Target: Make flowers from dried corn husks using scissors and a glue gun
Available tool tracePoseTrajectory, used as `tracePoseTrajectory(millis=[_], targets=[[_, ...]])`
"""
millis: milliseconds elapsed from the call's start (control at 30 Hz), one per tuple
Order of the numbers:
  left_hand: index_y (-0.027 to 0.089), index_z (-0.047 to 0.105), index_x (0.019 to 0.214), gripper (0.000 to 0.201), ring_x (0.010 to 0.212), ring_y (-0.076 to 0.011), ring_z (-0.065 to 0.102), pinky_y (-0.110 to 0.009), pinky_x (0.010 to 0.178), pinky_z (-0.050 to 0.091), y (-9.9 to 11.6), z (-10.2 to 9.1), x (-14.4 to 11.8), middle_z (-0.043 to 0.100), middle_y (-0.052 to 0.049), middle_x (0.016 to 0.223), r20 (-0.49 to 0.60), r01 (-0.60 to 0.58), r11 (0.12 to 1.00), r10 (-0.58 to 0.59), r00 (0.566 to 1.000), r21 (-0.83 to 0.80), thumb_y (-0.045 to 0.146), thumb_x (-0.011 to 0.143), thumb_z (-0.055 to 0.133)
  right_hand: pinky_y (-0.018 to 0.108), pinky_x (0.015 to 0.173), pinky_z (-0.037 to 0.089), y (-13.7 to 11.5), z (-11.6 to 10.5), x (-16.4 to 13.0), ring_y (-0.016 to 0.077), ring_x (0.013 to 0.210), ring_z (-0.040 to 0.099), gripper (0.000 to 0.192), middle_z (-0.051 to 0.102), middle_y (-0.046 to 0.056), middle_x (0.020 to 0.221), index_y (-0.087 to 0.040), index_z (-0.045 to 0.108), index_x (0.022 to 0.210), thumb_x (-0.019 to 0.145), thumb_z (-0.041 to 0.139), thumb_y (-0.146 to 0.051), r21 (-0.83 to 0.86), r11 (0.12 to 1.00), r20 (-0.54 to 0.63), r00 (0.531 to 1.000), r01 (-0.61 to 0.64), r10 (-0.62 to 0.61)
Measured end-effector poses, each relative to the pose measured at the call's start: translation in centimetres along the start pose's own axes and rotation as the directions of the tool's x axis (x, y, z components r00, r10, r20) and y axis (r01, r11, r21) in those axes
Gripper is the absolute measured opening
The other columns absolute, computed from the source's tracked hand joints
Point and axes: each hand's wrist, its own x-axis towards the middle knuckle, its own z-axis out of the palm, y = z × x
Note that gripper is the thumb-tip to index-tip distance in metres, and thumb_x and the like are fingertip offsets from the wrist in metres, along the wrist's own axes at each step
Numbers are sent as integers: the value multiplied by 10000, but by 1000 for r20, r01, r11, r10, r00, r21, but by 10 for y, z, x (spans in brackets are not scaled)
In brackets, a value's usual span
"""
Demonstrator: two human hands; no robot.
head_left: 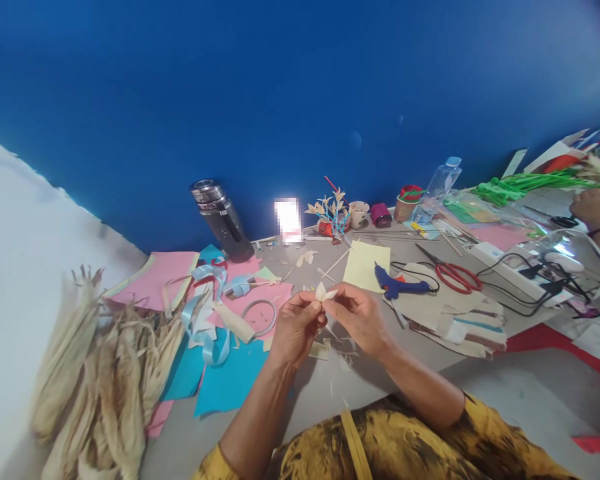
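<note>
From the head view, both hands meet just above the surface (420,373), lifted clear of it so the work sits where the eyes can follow it. The left hand (296,328) and right hand (360,317) each pinch with fingertips the same small pale husk petal piece (325,292), which stands up between them; holding it from both sides keeps the thin leaves from springing apart. Directly beneath lie pale scraps (325,349), evidently dropped where they are trimmed. At about two o'clock from the hands the blue glue gun (397,285) lies just beside the yellow paper (366,265), and the red scissors (453,275) lie a little farther out the same way, both within an easy reach of the right hand. At eight o'clock the heap of dried husks (100,373) hangs over the surface's left edge, with pink and blue paper sheets (230,380) near it. At twelve o'clock, against the blue wall (300,100), stand a dark flask (223,220) and a finished husk flower sprig (333,210). Open room is thin: a bare strip toward the person's body, cables (520,283) crowding three o'clock, where another person's hand (593,207) rests well apart.
</note>
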Motion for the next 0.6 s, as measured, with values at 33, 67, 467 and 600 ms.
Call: tracePoseTrajectory(millis=[33,67,467,600], targets=[[143,691,747,276,533,-71,533,-205,565,395,-1,0,0,610,19,609,-8,-17,999,17,1000,30,295,630,890,234,562,416,1,-1,0,126,580,543,144,614,-13,645,-167,675,811,814,672,-311,0,1000,7,1000,-1,1],[144,694,748,270,533,-73,535,-208,564,397,-1,-1,-1,614,18,618,-16,-36,997,38,999,65,298,636,885,236,568,420,1,-1,0,128,584,549,149,618,-12,646,-167,673,811,820,671,-315,-2,1000,10,1000,-4,4],[163,617,794,287,579,-91,516,-224,596,402,-4,-5,-2,590,14,659,40,-113,980,107,993,164,378,735,798,235,558,388,8,-3,-4,124,587,505,163,601,-19,650,-174,676,842,814,668,-334,-23,998,18,998,-54,54],[194,599,827,187,629,-118,526,-252,634,429,-2,-11,-2,572,17,688,-38,-366,830,419,907,420,359,843,685,236,519,339,20,-9,-15,113,545,430,206,524,-30,604,-166,670,808,808,660,-372,-97,986,16,991,-134,136]])
